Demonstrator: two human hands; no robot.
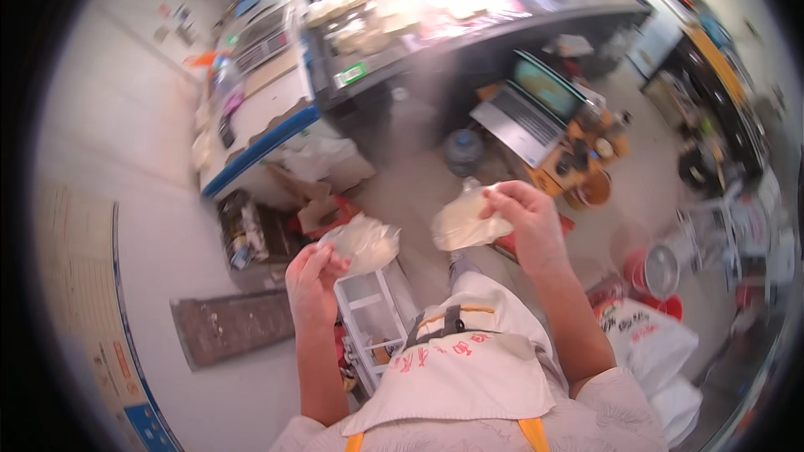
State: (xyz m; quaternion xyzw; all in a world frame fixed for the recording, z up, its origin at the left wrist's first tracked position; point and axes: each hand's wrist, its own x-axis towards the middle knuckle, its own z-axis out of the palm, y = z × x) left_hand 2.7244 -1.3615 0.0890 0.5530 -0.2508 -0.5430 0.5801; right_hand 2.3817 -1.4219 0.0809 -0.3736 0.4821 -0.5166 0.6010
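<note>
Two pale, flimsy pieces: left piece [368, 245], right piece [465, 224], apart in mid-air beyond apron [477, 381]. Left hand [311, 279], right hand [532, 222] each pinch outer edge, fingertips nearly together, likely keeping thin film uncrumpled.

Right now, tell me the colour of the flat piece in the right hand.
The flat piece is pale cream, shown in the head view.

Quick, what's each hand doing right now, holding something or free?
Left hand: closed, pinching a crinkled clear plastic bag, pale inside.
Right hand: closed, pinching a flat pale piece, seemingly in clear plastic.
</note>
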